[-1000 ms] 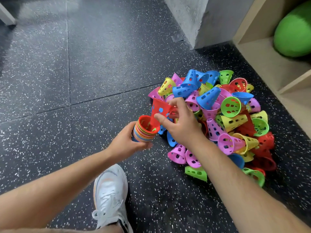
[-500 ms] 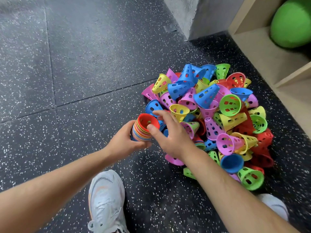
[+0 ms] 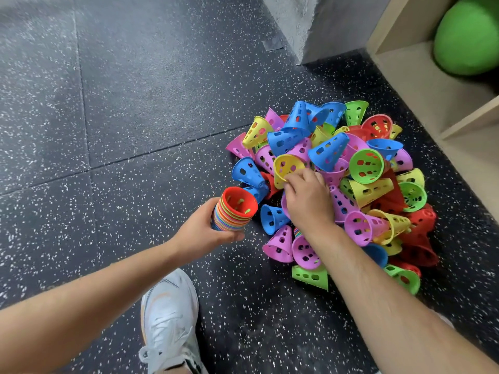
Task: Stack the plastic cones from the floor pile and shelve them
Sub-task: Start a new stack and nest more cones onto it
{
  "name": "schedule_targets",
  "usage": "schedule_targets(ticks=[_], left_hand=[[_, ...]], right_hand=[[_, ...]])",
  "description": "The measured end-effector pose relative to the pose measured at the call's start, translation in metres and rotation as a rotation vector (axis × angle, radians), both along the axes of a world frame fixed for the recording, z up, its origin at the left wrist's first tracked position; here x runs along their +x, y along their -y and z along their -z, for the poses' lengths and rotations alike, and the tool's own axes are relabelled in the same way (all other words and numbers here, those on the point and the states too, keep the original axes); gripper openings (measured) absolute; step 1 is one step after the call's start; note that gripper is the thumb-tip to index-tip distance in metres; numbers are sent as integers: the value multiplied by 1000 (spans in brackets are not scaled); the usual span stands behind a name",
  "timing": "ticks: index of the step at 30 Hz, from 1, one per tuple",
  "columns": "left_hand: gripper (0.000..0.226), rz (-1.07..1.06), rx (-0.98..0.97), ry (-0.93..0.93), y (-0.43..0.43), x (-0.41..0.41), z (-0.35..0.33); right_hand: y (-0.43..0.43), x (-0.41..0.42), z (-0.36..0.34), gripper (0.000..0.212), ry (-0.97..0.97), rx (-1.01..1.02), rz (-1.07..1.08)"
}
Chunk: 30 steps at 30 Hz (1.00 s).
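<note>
A black speckled rubber floor (image 3: 135,103) fills the frame, with a pale wooden shelf (image 3: 421,85) at upper right. The pile of multicoloured perforated plastic cones (image 3: 378,190) lies at centre right. At centre, the left hand (image 3: 199,233) wraps its fingers round a nested cone stack (image 3: 232,211). The right hand (image 3: 307,203) pinches a yellow perforated cone (image 3: 286,166) on the pile's left side.

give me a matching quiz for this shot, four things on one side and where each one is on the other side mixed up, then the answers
Things
1. nested stack of plastic cones, red on top
2. yellow perforated plastic cone
3. large green ball
4. white sneaker

Places
A. on the wooden shelf
B. on the speckled black floor, between the forearms
C. held in the left hand
D. gripped at its rim by the right hand

Pairs: 1-C, 2-D, 3-A, 4-B
</note>
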State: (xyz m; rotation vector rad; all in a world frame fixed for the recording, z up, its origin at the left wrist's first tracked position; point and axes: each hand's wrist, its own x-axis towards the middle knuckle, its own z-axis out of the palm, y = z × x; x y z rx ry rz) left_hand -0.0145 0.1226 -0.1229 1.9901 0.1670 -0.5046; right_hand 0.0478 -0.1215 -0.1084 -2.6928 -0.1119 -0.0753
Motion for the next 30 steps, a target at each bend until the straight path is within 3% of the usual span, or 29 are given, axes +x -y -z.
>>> schedule_targets(ticks=[6,11,20,25,30], left_hand=[[78,0,9,-6,1,-6,-2],[71,0,30,1,9,-11,-4],[66,-10,13,19,14,-23,-5],[77,20,5,-12,15,-28,-1],[87,42,4,-26,19,-27,2]], right_hand=[[-2,-14,-18,24,-24,328,-26],[-8,-34,-30,31,-15,420,-55],[-19,-68,-16,39,4,391,-218],[-20,-84,-8,35,-59,391,-322],[-5,-83,-4,35,35,247,-114]])
